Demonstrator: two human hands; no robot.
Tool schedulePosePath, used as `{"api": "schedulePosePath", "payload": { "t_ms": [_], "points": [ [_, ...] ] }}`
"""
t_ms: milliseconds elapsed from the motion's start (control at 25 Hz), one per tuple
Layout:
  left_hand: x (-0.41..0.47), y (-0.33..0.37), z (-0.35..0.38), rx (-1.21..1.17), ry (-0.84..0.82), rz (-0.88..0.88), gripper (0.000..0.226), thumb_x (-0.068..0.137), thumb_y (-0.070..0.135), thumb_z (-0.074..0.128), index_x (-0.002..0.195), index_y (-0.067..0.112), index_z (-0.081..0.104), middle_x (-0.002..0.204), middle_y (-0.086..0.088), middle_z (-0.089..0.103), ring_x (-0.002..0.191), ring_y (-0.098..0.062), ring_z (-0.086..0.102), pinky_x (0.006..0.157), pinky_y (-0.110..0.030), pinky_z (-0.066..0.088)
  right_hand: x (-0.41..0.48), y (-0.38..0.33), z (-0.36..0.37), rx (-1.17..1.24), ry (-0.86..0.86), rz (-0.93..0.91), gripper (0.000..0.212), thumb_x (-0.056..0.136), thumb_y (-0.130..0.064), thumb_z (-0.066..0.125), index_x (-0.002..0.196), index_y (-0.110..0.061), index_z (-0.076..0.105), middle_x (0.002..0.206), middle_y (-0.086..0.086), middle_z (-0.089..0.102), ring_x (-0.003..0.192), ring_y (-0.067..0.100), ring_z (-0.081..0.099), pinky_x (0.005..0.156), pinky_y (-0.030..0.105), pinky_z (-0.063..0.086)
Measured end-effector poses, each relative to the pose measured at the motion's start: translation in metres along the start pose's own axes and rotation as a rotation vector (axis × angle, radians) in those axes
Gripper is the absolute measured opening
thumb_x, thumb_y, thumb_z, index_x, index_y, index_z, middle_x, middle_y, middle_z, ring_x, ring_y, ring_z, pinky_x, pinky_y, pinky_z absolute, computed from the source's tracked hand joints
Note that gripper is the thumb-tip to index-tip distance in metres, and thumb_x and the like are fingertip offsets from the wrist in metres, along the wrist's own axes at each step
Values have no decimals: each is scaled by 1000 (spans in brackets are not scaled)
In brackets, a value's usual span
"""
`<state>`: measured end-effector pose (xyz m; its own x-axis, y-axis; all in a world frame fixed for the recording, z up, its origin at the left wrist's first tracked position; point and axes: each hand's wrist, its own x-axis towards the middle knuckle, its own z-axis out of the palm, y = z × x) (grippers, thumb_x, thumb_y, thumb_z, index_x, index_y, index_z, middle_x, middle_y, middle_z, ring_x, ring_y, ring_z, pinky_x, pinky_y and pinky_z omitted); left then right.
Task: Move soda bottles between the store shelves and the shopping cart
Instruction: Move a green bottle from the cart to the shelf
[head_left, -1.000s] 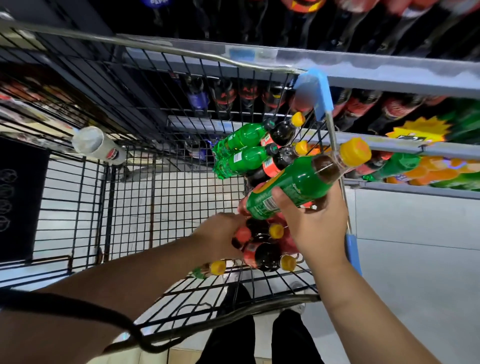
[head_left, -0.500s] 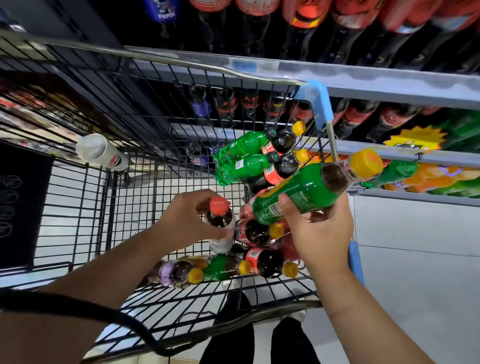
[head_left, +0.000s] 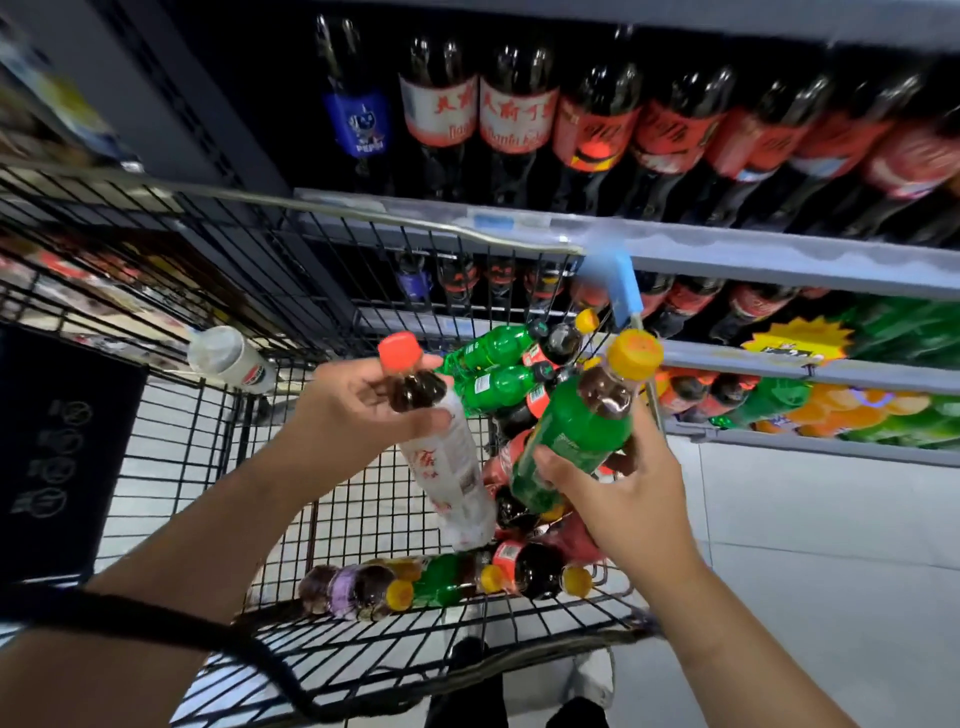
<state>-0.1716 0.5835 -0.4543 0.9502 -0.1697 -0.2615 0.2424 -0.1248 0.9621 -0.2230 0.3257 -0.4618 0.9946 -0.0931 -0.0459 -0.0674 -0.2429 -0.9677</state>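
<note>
My left hand (head_left: 358, 415) grips a dark soda bottle with a red cap and a white label (head_left: 441, 457) near its neck, held above the black wire shopping cart (head_left: 171, 447). My right hand (head_left: 618, 493) holds a green-labelled bottle with a yellow cap (head_left: 576, 431) by its lower body, tilted up to the right. Both bottles hang over a pile of soda bottles (head_left: 498, 374) in the cart's right side. More bottles lie along the cart's near edge (head_left: 447, 582).
Store shelves (head_left: 753, 254) to the right and ahead carry rows of large dark cola bottles above and green and orange bottles (head_left: 852, 410) lower down. A white bottle (head_left: 231, 358) pokes through the cart's left wall. Pale floor lies at the right.
My left hand has lifted the red-capped bottle up out of the pile. My right hand has raised the green bottle and tipped it more upright. The view has tilted up toward the shelves.
</note>
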Motion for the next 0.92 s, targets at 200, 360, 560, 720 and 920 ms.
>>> {"api": "schedulePosePath", "payload": {
  "t_ms": [200, 360, 560, 720, 920],
  "points": [
    [12, 74, 13, -249, 68, 65, 50, 70, 29, 79, 119, 35, 72, 113, -7, 76, 92, -21, 75, 72, -44, 61, 13, -58, -29, 166, -182, 53, 52, 72, -43, 83, 118, -52, 60, 113, -19, 73, 101, 0, 71, 75, 11, 55],
    [16, 141, 34, -445, 84, 194, 45, 67, 28, 76, 112, 22, 76, 102, -14, 77, 80, -18, 73, 71, -34, 61, 24, -103, -52, 236, -271, 114, 56, 66, -47, 82, 118, -52, 62, 117, -14, 73, 105, 8, 71, 84, 27, 57],
    [21, 222, 58, -510, 67, 328, 49, 63, 26, 78, 105, 5, 68, 100, -15, 76, 75, -18, 71, 66, -31, 58, 35, -159, -81, 369, -411, 92, 56, 60, -22, 82, 115, -28, 72, 104, 2, 76, 94, 20, 72, 79, 32, 57],
    [22, 270, 66, -496, 52, 398, 38, 73, 34, 76, 104, 10, 76, 88, -7, 74, 72, -17, 66, 66, -33, 57, 41, -202, -95, 359, -386, 51, 79, 59, -18, 83, 133, -6, 57, 122, 17, 71, 112, 36, 67, 96, 47, 54],
    [15, 301, 94, -370, 97, 478, 39, 71, 44, 79, 96, 14, 78, 92, -9, 76, 83, -21, 67, 79, -39, 55, 40, -233, -111, 395, -422, 51, 74, 60, -15, 82, 129, -3, 57, 113, 11, 72, 104, 28, 67, 92, 41, 52]
  ]
}}
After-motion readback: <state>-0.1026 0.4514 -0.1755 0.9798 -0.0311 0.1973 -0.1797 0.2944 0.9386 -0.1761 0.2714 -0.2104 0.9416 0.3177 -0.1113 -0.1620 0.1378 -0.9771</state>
